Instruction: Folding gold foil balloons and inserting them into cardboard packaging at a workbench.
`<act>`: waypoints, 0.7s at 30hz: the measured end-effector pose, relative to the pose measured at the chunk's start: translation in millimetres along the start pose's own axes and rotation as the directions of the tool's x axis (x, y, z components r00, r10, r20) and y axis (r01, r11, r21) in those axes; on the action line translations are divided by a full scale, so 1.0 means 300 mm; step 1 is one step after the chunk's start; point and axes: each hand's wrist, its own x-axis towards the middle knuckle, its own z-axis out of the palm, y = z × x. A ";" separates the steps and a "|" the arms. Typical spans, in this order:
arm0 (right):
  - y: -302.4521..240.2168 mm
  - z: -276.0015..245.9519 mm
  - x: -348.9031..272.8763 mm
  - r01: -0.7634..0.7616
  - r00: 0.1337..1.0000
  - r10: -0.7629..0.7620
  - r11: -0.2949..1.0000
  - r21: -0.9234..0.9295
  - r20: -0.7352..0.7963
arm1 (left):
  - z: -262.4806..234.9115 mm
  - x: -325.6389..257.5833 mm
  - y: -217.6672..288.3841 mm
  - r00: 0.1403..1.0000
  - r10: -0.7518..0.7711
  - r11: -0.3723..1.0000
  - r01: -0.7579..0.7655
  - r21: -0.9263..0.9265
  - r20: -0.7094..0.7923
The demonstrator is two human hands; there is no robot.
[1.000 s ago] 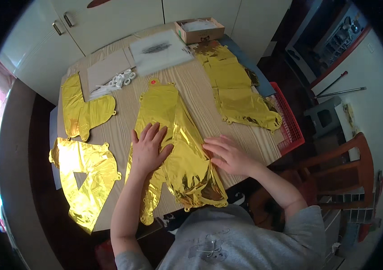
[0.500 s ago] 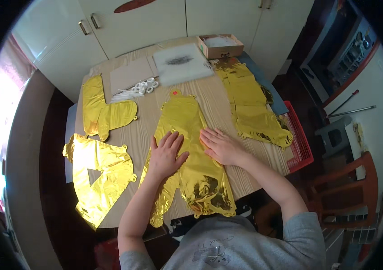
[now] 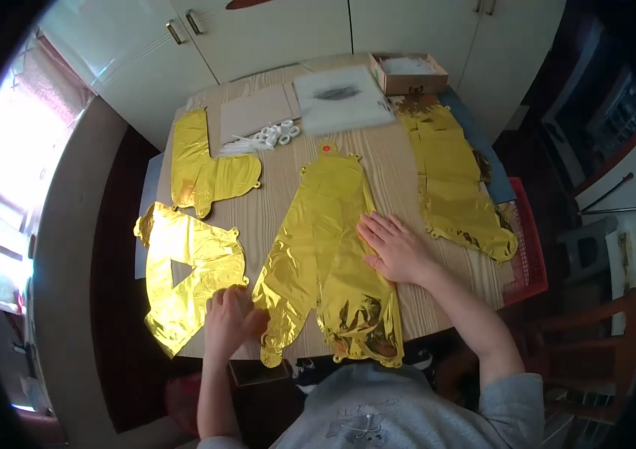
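Observation:
A flat, uninflated gold foil balloon (image 3: 325,224) lies in front of me on the wooden table, two leg-like parts toward me and a tab with a red dot at its far end. My right hand (image 3: 396,247) lies flat on its right edge, open, fingers stretched out. My left hand (image 3: 232,318) is beside its lower left leg, fingers loosely bent and thumb apart, with nothing visible in it. Close to that hand, on the left, lies a shiny A-shaped gold foil balloon (image 3: 209,258) with a triangular hole.
An L-shaped gold foil balloon (image 3: 202,165) lies farther left, another gold foil balloon (image 3: 452,172) on the right. Along the back are a grey board (image 3: 254,112), white rings (image 3: 284,135), a whitish sheet (image 3: 340,105) and a cardboard box (image 3: 411,78). A red basket (image 3: 531,254) stands off the table's right edge.
My left hand has left the middle balloon's surface and moved down and left to beside its lower left leg. The right hand stays on the right edge. The view has shifted left.

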 end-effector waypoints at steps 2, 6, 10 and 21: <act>-0.006 0.002 -0.005 0.012 1.000 -0.012 1.000 0.004 0.013 | 0.002 -0.059 0.052 0.999 -0.041 0.997 0.039 -0.063 -0.028; 0.002 0.003 -0.005 0.020 1.000 -0.020 1.000 0.021 -0.002 | 0.045 -0.094 0.104 0.972 -0.233 0.950 0.233 -0.207 0.026; 0.008 0.001 -0.005 0.022 1.000 -0.022 1.000 0.007 0.004 | 0.066 -0.090 0.064 0.969 -0.225 0.966 0.236 -0.104 0.105; 0.002 -0.006 -0.004 0.011 1.000 -0.011 1.000 0.018 0.018 | 0.062 -0.101 0.100 0.930 -0.360 0.859 0.361 -0.364 0.074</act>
